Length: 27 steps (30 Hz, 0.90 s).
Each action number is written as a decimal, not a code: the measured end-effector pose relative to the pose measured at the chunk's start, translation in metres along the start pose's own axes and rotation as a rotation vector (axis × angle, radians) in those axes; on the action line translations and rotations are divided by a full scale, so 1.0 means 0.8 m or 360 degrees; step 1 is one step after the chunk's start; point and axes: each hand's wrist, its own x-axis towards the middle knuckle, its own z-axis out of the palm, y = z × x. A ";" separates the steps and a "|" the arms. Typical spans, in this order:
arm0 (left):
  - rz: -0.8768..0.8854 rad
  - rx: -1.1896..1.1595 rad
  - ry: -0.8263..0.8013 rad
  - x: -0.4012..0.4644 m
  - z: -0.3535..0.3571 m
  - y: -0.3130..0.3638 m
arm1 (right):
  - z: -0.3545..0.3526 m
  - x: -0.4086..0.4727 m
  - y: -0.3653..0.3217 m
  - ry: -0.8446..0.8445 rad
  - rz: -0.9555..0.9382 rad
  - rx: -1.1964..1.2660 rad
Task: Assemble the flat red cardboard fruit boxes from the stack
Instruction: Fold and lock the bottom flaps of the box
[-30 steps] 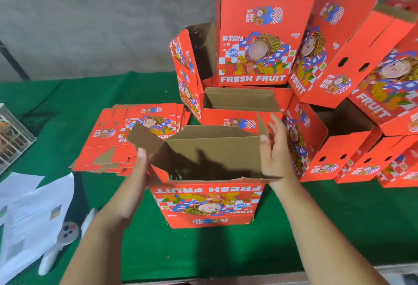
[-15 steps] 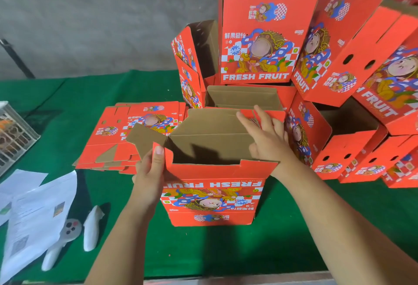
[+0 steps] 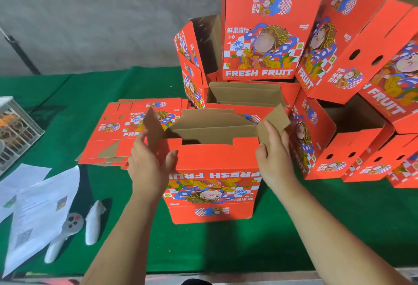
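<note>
Since the previous frame we moved our right hand point(image 3: 272, 160) to grip the box point(image 3: 212, 185) by its right flap point(image 3: 272, 121); our left hand point(image 3: 149, 162) grips the left flap point(image 3: 153, 130). Flat stack point(image 3: 126, 135) lies just left, assembled boxes point(image 3: 328, 144) crowd behind and right, green table point(image 3: 294, 235) nearer us.

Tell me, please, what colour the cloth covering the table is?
Green; the table cloth shows plainly in the head view, beneath the red boxes.

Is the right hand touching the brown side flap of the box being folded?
Touching. The head view shows the right hand holding the right side flap of the box: its fingers overlap the flap's lower part with no gap.
</note>
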 end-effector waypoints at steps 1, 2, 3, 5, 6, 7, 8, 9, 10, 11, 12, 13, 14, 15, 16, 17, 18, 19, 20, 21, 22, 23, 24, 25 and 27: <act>0.0007 -0.0015 0.0027 0.000 0.001 0.001 | 0.000 -0.002 -0.003 -0.0038 -0.0081 -0.0077; 0.0042 -0.0019 0.0037 -0.002 0.002 0.002 | 0.000 -0.003 -0.006 -0.0118 -0.0166 -0.0166; 0.0094 0.0012 0.0024 -0.002 0.003 0.003 | 0.000 -0.003 -0.007 -0.0231 -0.0254 -0.0242; 0.0198 0.0172 -0.0071 0.003 0.003 0.000 | 0.003 -0.006 -0.004 -0.0476 -0.0378 -0.0351; 0.0276 0.0281 -0.0111 0.007 0.003 -0.002 | 0.006 -0.009 -0.001 -0.0548 -0.0409 -0.0371; 0.0362 0.0383 -0.0136 0.010 0.002 -0.004 | 0.007 -0.012 0.002 -0.0563 -0.0408 -0.0351; 0.0430 0.0462 -0.0147 0.012 0.001 -0.005 | 0.008 -0.013 0.005 -0.0533 -0.0394 -0.0322; 0.0461 0.0509 -0.0148 0.014 0.000 -0.006 | 0.009 -0.013 0.007 -0.0499 -0.0386 -0.0310; 0.0472 0.0527 -0.0140 0.015 -0.001 -0.007 | 0.010 -0.013 0.008 -0.0486 -0.0383 -0.0315; 0.0495 0.0521 -0.0133 0.015 -0.001 -0.007 | 0.010 -0.012 0.008 -0.0489 -0.0392 -0.0321; 0.0545 0.0494 -0.0145 0.015 0.000 -0.007 | 0.011 -0.012 0.008 -0.0505 -0.0403 -0.0326; 0.0617 0.0441 -0.0184 0.014 0.003 -0.006 | 0.011 -0.012 0.008 -0.0528 -0.0402 -0.0336; 0.0682 0.0369 -0.0252 0.013 0.005 -0.003 | 0.011 -0.013 0.008 -0.0549 -0.0391 -0.0349; 0.0729 0.0300 -0.0338 0.012 0.008 0.000 | 0.009 -0.013 0.008 -0.0564 -0.0377 -0.0362; 0.0767 0.0248 -0.0423 0.013 0.010 0.003 | 0.007 -0.014 0.008 -0.0566 -0.0363 -0.0372; 0.0812 0.0205 -0.0484 0.015 0.011 0.006 | 0.004 -0.014 0.008 -0.0561 -0.0356 -0.0374; 0.0855 0.0159 -0.0515 0.020 0.012 0.010 | 0.000 -0.014 0.008 -0.0559 -0.0358 -0.0377; 0.0889 0.0117 -0.0511 0.025 0.013 0.014 | -0.006 -0.015 0.009 -0.0568 -0.0367 -0.0385; 0.0914 0.0107 -0.0470 0.031 0.013 0.020 | -0.011 -0.015 0.011 -0.0580 -0.0387 -0.0398; 0.0935 0.0135 -0.0408 0.038 0.013 0.025 | -0.016 -0.015 0.013 -0.0586 -0.0419 -0.0416; 0.0947 0.0191 -0.0356 0.044 0.014 0.031 | -0.020 -0.017 0.016 -0.0591 -0.0454 -0.0436; 0.0960 0.0250 -0.0337 0.050 0.015 0.036 | -0.023 -0.019 0.018 -0.0595 -0.0481 -0.0448; 0.0974 0.0288 -0.0367 0.055 0.016 0.040 | -0.026 -0.021 0.020 -0.0599 -0.0495 -0.0446; 0.0984 0.0290 -0.0444 0.059 0.018 0.043 | -0.027 -0.023 0.022 -0.0606 -0.0500 -0.0429; 0.0969 0.0220 -0.0652 0.065 0.022 0.049 | -0.031 -0.025 0.025 -0.0618 -0.0502 -0.0371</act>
